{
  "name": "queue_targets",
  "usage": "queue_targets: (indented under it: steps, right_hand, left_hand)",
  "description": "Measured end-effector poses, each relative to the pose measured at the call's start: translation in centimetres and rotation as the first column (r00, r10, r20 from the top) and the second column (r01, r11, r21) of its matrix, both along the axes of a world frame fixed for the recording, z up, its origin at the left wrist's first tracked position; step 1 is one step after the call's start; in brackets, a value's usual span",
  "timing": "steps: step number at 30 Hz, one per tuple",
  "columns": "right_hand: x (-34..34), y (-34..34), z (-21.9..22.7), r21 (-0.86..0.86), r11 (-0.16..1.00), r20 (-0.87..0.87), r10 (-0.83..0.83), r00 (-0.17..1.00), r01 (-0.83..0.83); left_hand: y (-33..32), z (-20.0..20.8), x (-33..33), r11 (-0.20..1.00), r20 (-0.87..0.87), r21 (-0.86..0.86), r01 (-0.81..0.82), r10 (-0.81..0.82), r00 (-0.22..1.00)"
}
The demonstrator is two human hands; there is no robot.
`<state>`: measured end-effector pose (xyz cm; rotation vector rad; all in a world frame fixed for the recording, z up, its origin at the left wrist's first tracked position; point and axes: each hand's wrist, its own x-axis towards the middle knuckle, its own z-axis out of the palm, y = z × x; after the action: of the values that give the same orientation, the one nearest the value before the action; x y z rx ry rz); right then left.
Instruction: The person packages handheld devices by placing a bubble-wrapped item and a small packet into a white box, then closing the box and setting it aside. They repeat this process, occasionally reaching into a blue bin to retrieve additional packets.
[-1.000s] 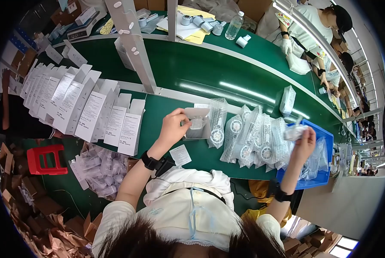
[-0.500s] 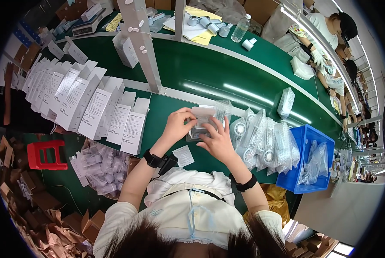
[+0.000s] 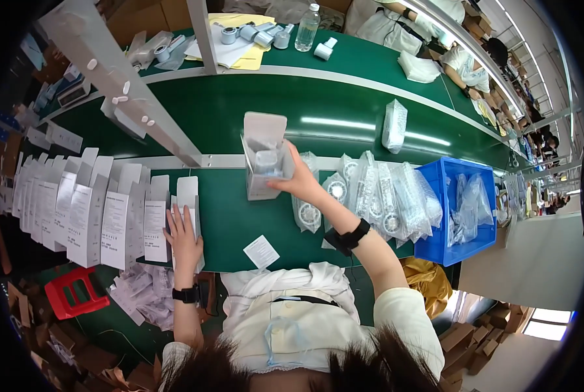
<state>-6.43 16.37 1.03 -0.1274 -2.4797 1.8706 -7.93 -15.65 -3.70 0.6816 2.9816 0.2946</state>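
1. Head view: grasps open white carton (image 3: 258, 187), with bagged contents (image 3: 266, 159), in right grip (image 3: 303, 179) at rear of tabletop (image 3: 230, 228); seemingly between cartons.
2. Lays left grip (image 3: 186, 242), splayed and unclenched, against endmost standing carton (image 3: 187, 189); would call next for wrapping its sides.

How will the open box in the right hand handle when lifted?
The open box looks thin-walled, so squeezing may dent it. Its thin, raised flap probably bends easily. The translucent contents show through its open top and might slide out if tipped.
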Motion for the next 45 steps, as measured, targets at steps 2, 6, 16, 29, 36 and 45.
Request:
queue_targets:
  steps: [2, 6, 16, 29, 36, 45]
  right_hand:
    - [-3.7, 1.3, 0.4, 0.002, 0.989, -0.197, -0.147, 0.969, 0.151]
    - [-10.9, 4.2, -1.6, -0.128, 0.964, -0.197, -0.254, 0.947, 0.232]
    - [-9.8, 6.9, -3.9, 0.362, 0.883, -0.284, -0.202, 0.937, 0.300]
    - [28.4, 35.3, 4.3, 0.636, 0.257, -0.228, -0.838, 0.495, 0.727]
    - [13.2, 34.7, 2.9, 0.568, 0.574, -0.153, -0.630, 0.761, 0.590]
    - [-5.8, 31.8, -13.4, 0.745, 0.651, 0.398, -0.610, 0.685, 0.147]
  left_hand:
    - [2.0, 0.7, 0.8, 0.996, 0.004, 0.086, -0.014, 0.014, 1.000]
    - [6.7, 0.9, 1.9, 0.985, 0.065, 0.094, 0.148, -0.154, 0.986]
    - [6.0, -3.5, -4.8, 0.966, 0.390, 0.245, -0.080, -0.023, 0.921]
    - [13.3, 3.9, -1.5, 0.701, 0.563, 0.663, -0.264, -0.234, 0.792]
    - [18.2, 3.4, 1.2, 0.777, 0.212, 0.628, -0.047, -0.112, 0.971]
    - [22.7, 4.8, 3.1, 0.733, -0.007, 0.669, 0.119, -0.154, 0.988]
